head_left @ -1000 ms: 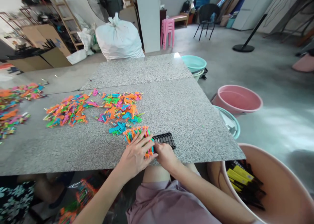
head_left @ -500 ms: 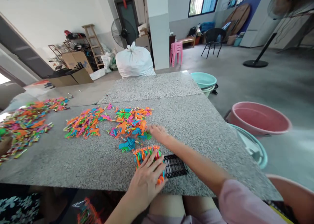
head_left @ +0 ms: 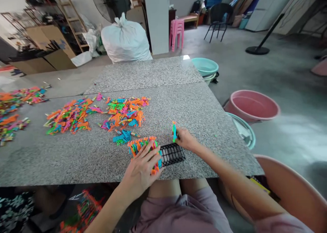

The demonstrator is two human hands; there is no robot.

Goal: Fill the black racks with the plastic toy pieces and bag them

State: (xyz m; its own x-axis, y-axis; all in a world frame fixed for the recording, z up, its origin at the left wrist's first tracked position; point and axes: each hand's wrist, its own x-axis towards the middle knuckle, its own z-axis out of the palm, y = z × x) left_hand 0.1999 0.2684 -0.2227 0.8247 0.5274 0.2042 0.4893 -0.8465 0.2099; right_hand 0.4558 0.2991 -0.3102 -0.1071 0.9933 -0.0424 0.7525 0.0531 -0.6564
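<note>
My left hand [head_left: 142, 164] lies flat, fingers stretched, over a tight row of small coloured plastic pieces [head_left: 135, 145] with round orange ends. That row sits at the left part of a black plastic rack [head_left: 173, 154], whose right part shows bare slots. Just above the rack's right end, my right hand [head_left: 187, 139] pinches a slim green-and-blue plastic piece [head_left: 174, 132] with an orange tip, held upright. Beyond my left hand lies a loose heap of similar pieces [head_left: 125, 110], with a few blue ones [head_left: 123, 137] close to the row.
More heaps of coloured pieces [head_left: 71, 115] lie to the left on the speckled stone table [head_left: 184, 107]. A white sack [head_left: 126, 39] stands behind it. Pink [head_left: 254, 105] and teal tubs [head_left: 204, 66] stand along the right edge. Somebody's patterned clothing [head_left: 15, 209] shows at lower left.
My right hand has come from the heap back toward the rack, now with a green-and-blue piece in its fingers. My left hand still rests on the row. The view has tilted down.
</note>
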